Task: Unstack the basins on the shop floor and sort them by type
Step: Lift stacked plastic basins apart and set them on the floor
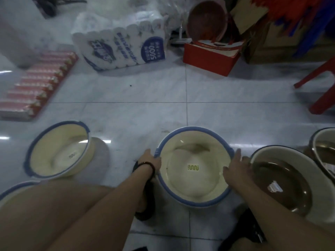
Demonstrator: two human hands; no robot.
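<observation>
A cream basin with a blue rim (194, 166) stands on the tiled floor in front of me. My left hand (151, 160) grips its left rim at the ribbed handle. My right hand (237, 166) lies on its right rim with the fingers fairly straight. A second cream basin with a blue rim (58, 151) sits tilted to the left. The rim of a third (16, 187) shows at the lower left behind my knee. To the right lies a basin with a brown inside and pale rim (282, 182), and another like it (324, 149) is cut off at the right edge.
At the back stand a pack of toilet rolls (121, 46), a red tray of packets (36, 84), a red box (212, 55) and a brown basin (206, 20) leaning on clutter. A red stool leg (320, 87) is at the right. My knee (59, 214) fills the lower left.
</observation>
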